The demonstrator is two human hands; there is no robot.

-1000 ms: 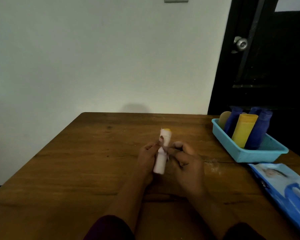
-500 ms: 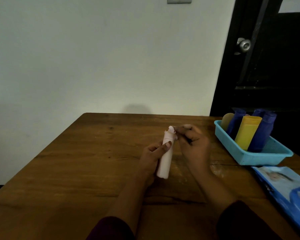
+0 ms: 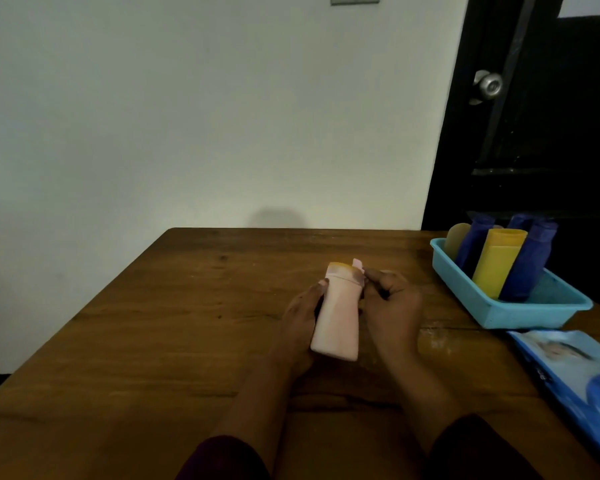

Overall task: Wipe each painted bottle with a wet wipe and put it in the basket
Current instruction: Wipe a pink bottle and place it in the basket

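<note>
Pale pink plastic bottle (image 3: 336,317) is held over the brown wooden table (image 3: 187,323), its long axis pointing away from the body, cap far. It is gripped by the left hand (image 3: 300,317). A small pink wet wipe (image 3: 357,264) is pinched at the cap by the right hand (image 3: 392,306), the one nearer the turquoise plastic basket (image 3: 520,315). Since half a second ago, the bottle's broad face has been turned up.

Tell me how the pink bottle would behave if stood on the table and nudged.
The pink bottle is tall with a flat, wider base: it probably stands, but may tip if nudged high. The left hand grips it, so likely light. The wet wipe in the right hand may leave it slippery.
</note>
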